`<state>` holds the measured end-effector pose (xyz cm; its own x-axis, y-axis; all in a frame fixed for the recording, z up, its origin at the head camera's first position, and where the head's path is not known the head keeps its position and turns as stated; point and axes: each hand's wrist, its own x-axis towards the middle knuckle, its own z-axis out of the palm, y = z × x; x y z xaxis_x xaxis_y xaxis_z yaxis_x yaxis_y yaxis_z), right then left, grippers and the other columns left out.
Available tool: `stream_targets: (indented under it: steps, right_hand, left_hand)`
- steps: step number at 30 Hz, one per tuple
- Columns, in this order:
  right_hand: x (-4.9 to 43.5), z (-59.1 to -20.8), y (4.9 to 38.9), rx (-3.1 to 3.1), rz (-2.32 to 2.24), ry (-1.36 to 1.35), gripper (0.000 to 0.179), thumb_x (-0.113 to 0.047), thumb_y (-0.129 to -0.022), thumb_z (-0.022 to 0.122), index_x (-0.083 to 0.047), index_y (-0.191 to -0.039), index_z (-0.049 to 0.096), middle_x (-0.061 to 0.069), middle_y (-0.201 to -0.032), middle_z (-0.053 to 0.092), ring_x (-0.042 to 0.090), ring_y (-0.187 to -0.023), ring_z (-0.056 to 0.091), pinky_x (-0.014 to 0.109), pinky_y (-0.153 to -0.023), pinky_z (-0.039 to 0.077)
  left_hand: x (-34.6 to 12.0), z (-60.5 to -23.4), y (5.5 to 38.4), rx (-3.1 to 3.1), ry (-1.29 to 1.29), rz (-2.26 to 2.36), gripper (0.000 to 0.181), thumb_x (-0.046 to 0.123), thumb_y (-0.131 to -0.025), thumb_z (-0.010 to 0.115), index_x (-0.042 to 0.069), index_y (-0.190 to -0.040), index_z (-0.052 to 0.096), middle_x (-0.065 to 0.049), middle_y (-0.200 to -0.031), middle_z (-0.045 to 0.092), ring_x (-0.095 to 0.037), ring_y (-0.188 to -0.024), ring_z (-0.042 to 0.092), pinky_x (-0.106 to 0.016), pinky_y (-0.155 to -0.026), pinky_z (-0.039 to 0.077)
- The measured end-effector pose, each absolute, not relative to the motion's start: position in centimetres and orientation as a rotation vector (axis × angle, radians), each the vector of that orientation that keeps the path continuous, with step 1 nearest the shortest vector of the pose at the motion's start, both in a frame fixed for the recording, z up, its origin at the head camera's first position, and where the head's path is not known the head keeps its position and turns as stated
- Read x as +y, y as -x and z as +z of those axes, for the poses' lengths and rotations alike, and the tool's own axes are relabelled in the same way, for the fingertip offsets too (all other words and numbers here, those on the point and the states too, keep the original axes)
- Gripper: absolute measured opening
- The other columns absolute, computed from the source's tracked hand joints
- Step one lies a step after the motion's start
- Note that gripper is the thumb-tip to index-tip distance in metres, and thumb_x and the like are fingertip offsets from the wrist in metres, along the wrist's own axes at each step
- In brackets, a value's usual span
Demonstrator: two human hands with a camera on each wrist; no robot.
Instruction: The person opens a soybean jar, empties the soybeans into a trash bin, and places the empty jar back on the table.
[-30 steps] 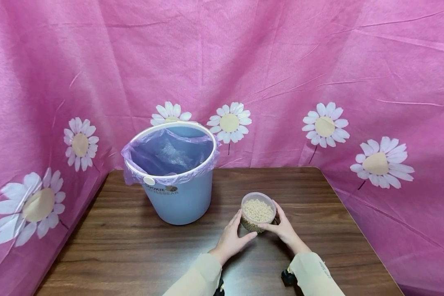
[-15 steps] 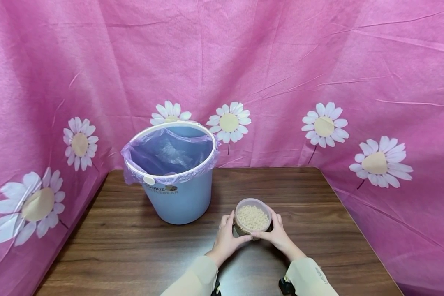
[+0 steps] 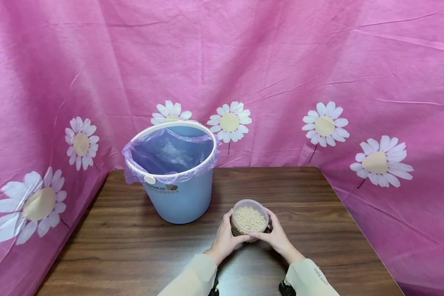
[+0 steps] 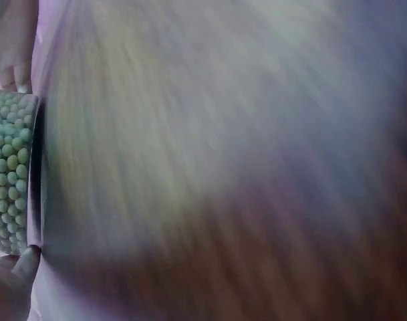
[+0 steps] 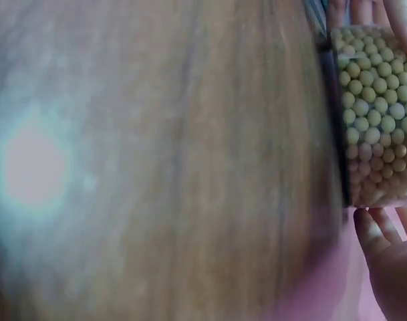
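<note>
A round, clear plastic tub (image 3: pixel 250 203) stands upright in front of me, nearly filled with pale, round soybeans (image 3: pixel 249 220). My left hand (image 3: pixel 223 241) grips its left side, thumb at the near wall and fingers round the far left. On the opposite side my right hand (image 3: pixel 279 239) holds it the same way, and the thumbs meet at the front. Through the see-through wall, the left wrist view shows soybeans (image 4: pixel 9 174) packed in layers. The right wrist view has the tub's soybeans (image 5: pixel 377 114) at its right edge, between fingers of both hands.
Behind and left of the tub stands a blue bin (image 3: pixel 186 201) with a white rim and a purple plastic liner (image 3: pixel 159 142) folded over it. Both are on a brown wooden table (image 3: pixel 133 255). A pink cloth (image 3: pixel 274 61) with daisies hangs around the back and sides.
Both hands have brought the tub nearer to me and a little to the left, mostly in the first half second. My thumbs have come together at its front. The bin has stayed put.
</note>
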<state>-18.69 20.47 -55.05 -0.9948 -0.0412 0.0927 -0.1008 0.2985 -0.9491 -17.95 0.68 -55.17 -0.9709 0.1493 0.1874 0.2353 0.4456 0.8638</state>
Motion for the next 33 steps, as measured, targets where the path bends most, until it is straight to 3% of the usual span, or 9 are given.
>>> stream_targets:
  steps: [4, 8, 16, 21, 24, 28, 33]
  right_hand:
    - [20.3, -54.5, 18.3, -2.447, 1.856, -0.143, 0.092, 0.002, -0.068, 0.086, 0.004, -0.145, 0.037, 0.026, -0.136, 0.050, 0.011, -0.108, 0.054, 0.017, -0.094, 0.040]
    - [20.0, -53.2, 18.1, -2.431, 1.821, -0.162, 0.092, 0.002, -0.066, 0.087, 0.004, -0.144, 0.039, 0.025, -0.133, 0.049, 0.012, -0.100, 0.054, 0.017, -0.087, 0.043]
    - [19.2, -50.2, 18.1, -2.408, 1.760, -0.289, 0.095, -0.001, -0.064, 0.089, 0.001, -0.146, 0.041, 0.020, -0.129, 0.046, 0.017, -0.113, 0.049, 0.016, -0.094, 0.039]
    - [18.9, -48.8, 18.0, -2.507, 1.564, -0.356, 0.109, -0.014, -0.056, 0.095, -0.002, -0.148, 0.038, 0.017, -0.133, 0.047, 0.025, -0.123, 0.042, 0.033, -0.105, 0.034]
    - [18.6, -48.3, 17.7, -2.534, 1.494, -0.398, 0.113, -0.020, -0.052, 0.096, -0.004, -0.147, 0.037, 0.015, -0.133, 0.048, 0.027, -0.123, 0.043, 0.044, -0.104, 0.035]
    - [18.1, -47.5, 17.0, -2.522, 1.487, -0.441, 0.107, -0.024, -0.053, 0.096, -0.007, -0.144, 0.042, 0.013, -0.136, 0.050, 0.027, -0.123, 0.046, 0.046, -0.102, 0.038]
    - [17.6, -46.5, 16.4, -2.501, 1.492, -0.438, 0.105, -0.025, -0.053, 0.096, -0.010, -0.142, 0.044, 0.015, -0.138, 0.050, 0.029, -0.123, 0.048, 0.052, -0.102, 0.038]
  left_hand:
    - [0.5, -54.8, 17.6, -2.549, 0.367, -1.631, 0.096, 0.035, -0.071, 0.089, 0.002, -0.142, 0.034, -0.019, -0.141, 0.052, -0.032, -0.130, 0.052, -0.047, -0.107, 0.044]
    - [0.5, -54.3, 17.4, -2.454, 0.337, -1.727, 0.095, 0.033, -0.069, 0.091, 0.006, -0.142, 0.036, -0.015, -0.138, 0.053, -0.027, -0.125, 0.054, -0.040, -0.101, 0.050]
    - [0.8, -52.7, 17.1, -2.388, 0.276, -1.582, 0.103, 0.039, -0.063, 0.093, 0.009, -0.147, 0.040, -0.007, -0.135, 0.050, -0.023, -0.123, 0.052, -0.043, -0.103, 0.047]
    - [0.8, -51.7, 16.6, -2.381, 0.254, -1.563, 0.113, 0.039, -0.057, 0.095, 0.015, -0.151, 0.037, -0.004, -0.128, 0.043, -0.021, -0.123, 0.046, -0.043, -0.105, 0.042]
    - [0.7, -51.4, 16.3, -2.346, 0.264, -1.530, 0.113, 0.037, -0.054, 0.096, 0.013, -0.148, 0.037, -0.006, -0.130, 0.040, -0.022, -0.124, 0.043, -0.042, -0.106, 0.042]
    - [0.6, -51.2, 15.8, -2.285, 0.312, -1.542, 0.112, 0.032, -0.052, 0.097, 0.006, -0.141, 0.033, -0.012, -0.140, 0.045, -0.027, -0.127, 0.050, -0.039, -0.105, 0.045]
    - [0.4, -50.9, 15.4, -2.255, 0.327, -1.597, 0.111, 0.031, -0.051, 0.099, 0.005, -0.135, 0.030, -0.017, -0.136, 0.055, -0.029, -0.120, 0.060, -0.037, -0.099, 0.050]
